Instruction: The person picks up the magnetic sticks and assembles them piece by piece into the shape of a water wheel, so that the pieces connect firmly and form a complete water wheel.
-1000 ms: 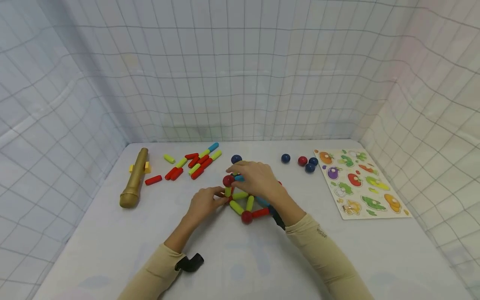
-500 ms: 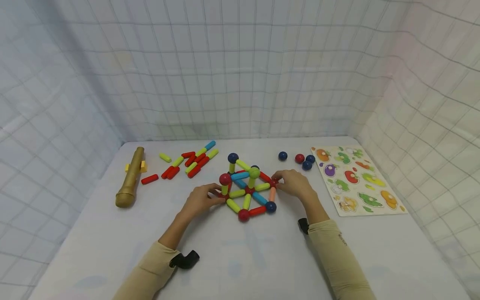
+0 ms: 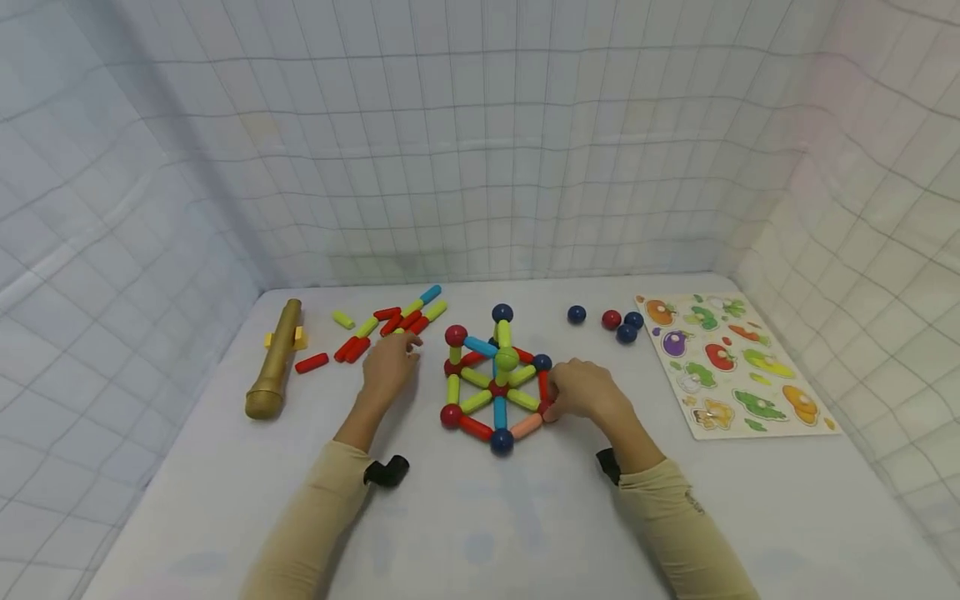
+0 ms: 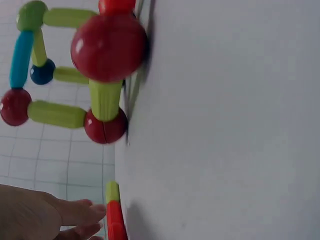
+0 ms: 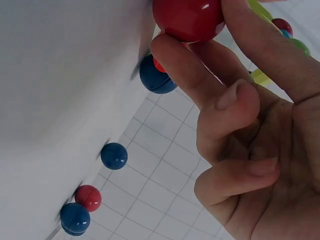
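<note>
The ball-and-rod frame stands on the tabletop. At its near-right corner, the right hand pinches a red ball; an abrupt twist could pull the frame apart. Left of the frame, the left hand, released, hovers near loose rods.
</note>
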